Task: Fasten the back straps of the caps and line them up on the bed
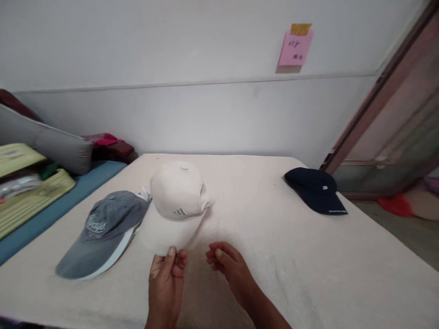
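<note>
A cream baseball cap (176,189) with a small striped logo is tilted, its brim toward me. My left hand (166,278) pinches the front edge of that brim, thumb on top and fingers beneath. To the right of the brim, my right hand (228,265) hovers over the cloth with loosely bent fingers and nothing in them. A faded grey-blue cap (115,219) with white lettering lies just left of the cream one. Farther off on the right rests a navy cap (312,185), its brim pointing to the front right.
A pale cloth-covered table (260,196) carries the caps and ends at a white wall (219,119). On the left are a grey cushion (58,141) and a yellow-green plastic basket (37,201). A pink note (295,48) is taped to the wall.
</note>
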`<state>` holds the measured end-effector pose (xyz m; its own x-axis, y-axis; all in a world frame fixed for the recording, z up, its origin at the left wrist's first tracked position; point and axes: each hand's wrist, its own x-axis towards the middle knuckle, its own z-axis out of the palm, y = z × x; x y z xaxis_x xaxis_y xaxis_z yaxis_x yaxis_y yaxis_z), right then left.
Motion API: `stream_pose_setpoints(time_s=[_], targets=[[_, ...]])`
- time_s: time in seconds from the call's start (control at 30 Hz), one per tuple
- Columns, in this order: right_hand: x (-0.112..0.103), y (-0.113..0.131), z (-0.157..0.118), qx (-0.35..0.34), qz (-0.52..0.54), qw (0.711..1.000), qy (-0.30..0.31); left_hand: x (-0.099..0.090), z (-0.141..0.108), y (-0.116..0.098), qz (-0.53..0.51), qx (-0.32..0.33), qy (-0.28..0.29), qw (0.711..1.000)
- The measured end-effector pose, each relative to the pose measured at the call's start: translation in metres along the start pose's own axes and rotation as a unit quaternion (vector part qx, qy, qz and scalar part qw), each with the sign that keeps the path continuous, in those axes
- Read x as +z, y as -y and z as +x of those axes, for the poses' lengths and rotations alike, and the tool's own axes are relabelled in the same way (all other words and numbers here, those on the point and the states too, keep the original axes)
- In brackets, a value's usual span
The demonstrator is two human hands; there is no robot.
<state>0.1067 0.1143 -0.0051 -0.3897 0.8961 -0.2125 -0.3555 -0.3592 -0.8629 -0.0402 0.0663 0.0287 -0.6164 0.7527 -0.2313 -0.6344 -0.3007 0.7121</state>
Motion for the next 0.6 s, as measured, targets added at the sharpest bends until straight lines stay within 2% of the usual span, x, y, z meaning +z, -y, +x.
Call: stream_pose_setpoints(time_s=[0.13, 0.3, 0.37, 0.5, 0.6], targets=[[-0.01, 0.024, -0.009, -0.075, 0.058, 0.994, 0.054, 0.007, -0.019, 0.021, 0.03, -0.077, 0.015, 0.996], [-0.027, 0.048, -0.017, -0.114, 0.144, 0.977, 0.108, 0.014, -0.045, 0.048, 0.069, -0.127, 0.068, 0.987], [-0.037, 0.056, -0.021, -0.11, 0.198, 0.97, 0.089, 0.015, -0.056, 0.061, 0.092, -0.151, 0.091, 0.98], [-0.067, 0.069, -0.027, -0.08, 0.277, 0.958, -0.002, 0.012, -0.072, 0.087, 0.175, -0.232, 0.13, 0.948], [-0.089, 0.076, -0.033, -0.065, 0.275, 0.959, -0.027, 0.003, -0.073, 0.089, 0.219, -0.294, 0.196, 0.909]])
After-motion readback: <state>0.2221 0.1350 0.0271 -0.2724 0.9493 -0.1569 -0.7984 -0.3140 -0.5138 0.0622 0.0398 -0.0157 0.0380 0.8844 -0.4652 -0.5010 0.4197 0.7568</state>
